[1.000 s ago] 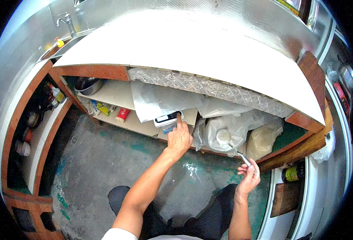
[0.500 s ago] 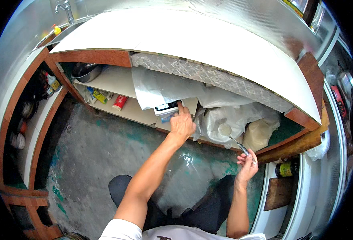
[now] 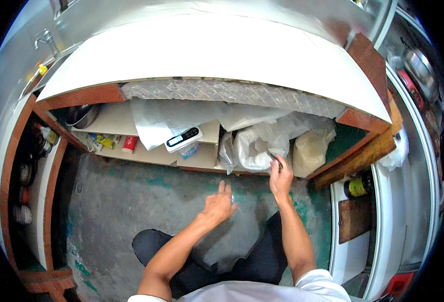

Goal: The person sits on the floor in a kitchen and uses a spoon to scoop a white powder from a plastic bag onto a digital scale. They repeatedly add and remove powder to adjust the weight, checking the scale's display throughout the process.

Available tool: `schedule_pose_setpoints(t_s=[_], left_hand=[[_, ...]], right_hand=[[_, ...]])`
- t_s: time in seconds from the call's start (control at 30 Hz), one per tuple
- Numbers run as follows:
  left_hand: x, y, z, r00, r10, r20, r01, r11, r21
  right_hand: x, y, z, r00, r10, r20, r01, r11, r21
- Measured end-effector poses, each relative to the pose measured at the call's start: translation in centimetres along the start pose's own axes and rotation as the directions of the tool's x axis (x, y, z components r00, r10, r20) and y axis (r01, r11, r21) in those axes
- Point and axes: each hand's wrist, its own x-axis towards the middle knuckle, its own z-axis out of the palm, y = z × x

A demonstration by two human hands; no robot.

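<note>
My right hand (image 3: 281, 180) grips the handle of a metal ladle (image 3: 277, 162) at the open white plastic bag (image 3: 256, 153) in the low cabinet. The ladle's bowl is hidden from view, and I cannot tell what the bag holds. My left hand (image 3: 219, 205) hovers above the floor in front of the cabinet, fingers out, holding nothing. Farther left, on the shelf, lies a white device with a black button panel (image 3: 183, 139), like a kitchen scale. A clear plastic sheet (image 3: 159, 121) hangs beside it.
A tan bag (image 3: 310, 151) stands right of the white bag. Left on the shelves are a red packet (image 3: 129, 144), a yellow-green packet (image 3: 105, 141) and a dark metal bowl (image 3: 83, 117). Above runs the white countertop (image 3: 207, 50). A wooden board (image 3: 354, 220) and a dark bottle (image 3: 358, 186) sit at right.
My left hand has left the device's panel and drawn back toward me. My right hand has moved forward and left, bringing the ladle to the white bag. The view has shifted.
</note>
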Motion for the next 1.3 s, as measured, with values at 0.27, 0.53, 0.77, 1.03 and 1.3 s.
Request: schedule_pose_setpoints(t_s=[0.27, 0.53, 0.77, 1.03, 1.3], left_hand=[[-1.0, -1.5, -0.9, 0.992, -0.033, 0.119, 0.033, 0.999, 0.005], [-1.3, -2.4, -0.7, 0.992, -0.034, 0.119, 0.029, 0.999, 0.044], [-1.5, -2.6, -0.3, 0.991, -0.034, 0.131, 0.025, 0.997, 0.069], [-2.8, -3.3, 0.3, 0.995, -0.002, 0.095, -0.009, 0.993, 0.121], [-3.3, -3.1, -0.3, 0.996, 0.036, 0.086, -0.05, 0.985, 0.166]], right_hand=[[3.7, 0.0, 3.0, 0.976, -0.106, 0.189, 0.146, 0.967, -0.211], [8.7, 3.7, 5.3, 0.886, -0.123, 0.447, 0.322, 0.858, -0.401], [11.6, 6.6, 7.7, 0.824, 0.194, 0.533, 0.09, 0.883, -0.46], [12.3, 7.7, 8.1, 0.756, 0.381, 0.533, -0.033, 0.834, -0.55], [12.6, 9.1, 8.4, 0.702, 0.301, 0.645, 0.036, 0.89, -0.455]])
